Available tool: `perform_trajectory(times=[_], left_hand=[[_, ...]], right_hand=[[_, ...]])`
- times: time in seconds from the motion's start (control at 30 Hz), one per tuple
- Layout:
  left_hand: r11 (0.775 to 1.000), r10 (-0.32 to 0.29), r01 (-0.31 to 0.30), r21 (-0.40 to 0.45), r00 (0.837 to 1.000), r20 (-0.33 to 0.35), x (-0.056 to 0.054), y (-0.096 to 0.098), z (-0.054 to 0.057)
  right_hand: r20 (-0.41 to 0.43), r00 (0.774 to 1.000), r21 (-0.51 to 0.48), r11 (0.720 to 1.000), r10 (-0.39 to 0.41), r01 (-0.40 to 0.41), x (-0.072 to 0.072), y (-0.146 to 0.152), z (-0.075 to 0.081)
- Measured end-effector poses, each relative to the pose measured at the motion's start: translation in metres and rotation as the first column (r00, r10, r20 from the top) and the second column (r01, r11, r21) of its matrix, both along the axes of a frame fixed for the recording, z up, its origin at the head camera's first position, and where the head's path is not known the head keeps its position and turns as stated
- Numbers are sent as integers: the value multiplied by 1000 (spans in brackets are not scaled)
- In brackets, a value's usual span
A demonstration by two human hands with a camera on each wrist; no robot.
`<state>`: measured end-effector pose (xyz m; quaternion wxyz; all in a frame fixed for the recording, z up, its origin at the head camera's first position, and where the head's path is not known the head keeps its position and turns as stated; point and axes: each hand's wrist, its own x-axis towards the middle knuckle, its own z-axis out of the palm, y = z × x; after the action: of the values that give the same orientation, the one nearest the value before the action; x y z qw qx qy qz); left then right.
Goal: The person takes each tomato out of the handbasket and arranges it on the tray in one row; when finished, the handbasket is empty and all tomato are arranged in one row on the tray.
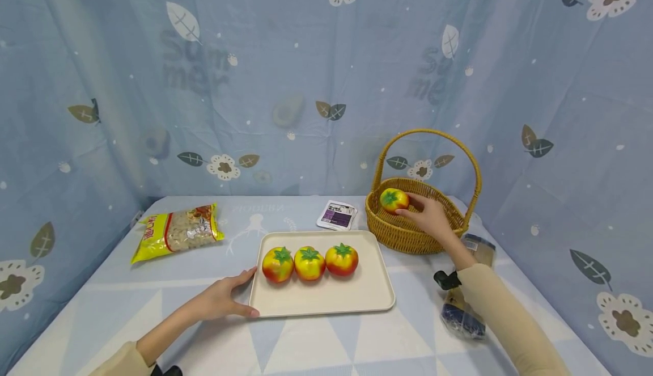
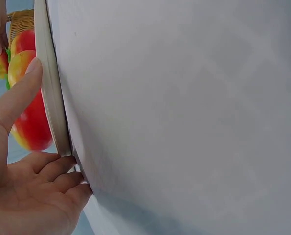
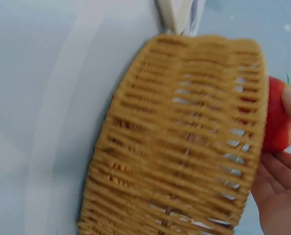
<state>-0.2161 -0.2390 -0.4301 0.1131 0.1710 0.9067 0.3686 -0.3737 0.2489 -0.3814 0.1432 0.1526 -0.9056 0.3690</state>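
In the head view my right hand (image 1: 428, 215) holds a red-and-yellow toy tomato (image 1: 394, 201) with a green leafy top, inside the rim of a wicker basket (image 1: 403, 244). The right wrist view shows the tomato (image 3: 278, 115) between thumb and fingers, just past the basket's woven side (image 3: 184, 132). My left hand (image 1: 220, 299) touches the near left corner of a cream tray (image 1: 326, 302), its thumb and fingers spread apart. On that tray three similar tomatoes (image 1: 309, 263) sit in a row. The left wrist view has the thumb (image 2: 23, 90) against the tray's rim (image 2: 53, 93).
A yellow bag of dried food (image 1: 178, 231) lies at the back left. Behind the tray is a small purple-and-white packet (image 1: 337, 215). Clear-wrapped packages (image 1: 463, 313) lie under and beside my right forearm. The basket's tall handle (image 1: 427, 132) arches over its opening.
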Motion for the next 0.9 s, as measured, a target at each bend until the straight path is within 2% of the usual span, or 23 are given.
perform_trajectory(times=[0.2,0.4,0.53,0.63,0.77,0.9], left_hand=[[1000,0,0,8,1000,3,0,0,1],[1000,3,-3,4,1000,4,0,1,1],[1000,6,-6,-1,1000,2,-1,1,-1],[1000,9,-9,-4,1000,7,-2,0,-1],[1000,11,-11,-6,1000,12,-2,0,-1],[1000,4,-5,1,1000,16,-1,0,0]], right_hand=[[-33,999,-93,996,-18,15,21,-5,1],[-29,999,-181,983,-31,25,46,-10,1],[-18,1000,-229,973,-2,-2,62,-15,-2],[11,999,-261,964,49,-45,74,-21,-6],[35,995,-254,964,90,-78,87,-28,-13],[50,994,-222,971,98,-85,94,-33,-22]])
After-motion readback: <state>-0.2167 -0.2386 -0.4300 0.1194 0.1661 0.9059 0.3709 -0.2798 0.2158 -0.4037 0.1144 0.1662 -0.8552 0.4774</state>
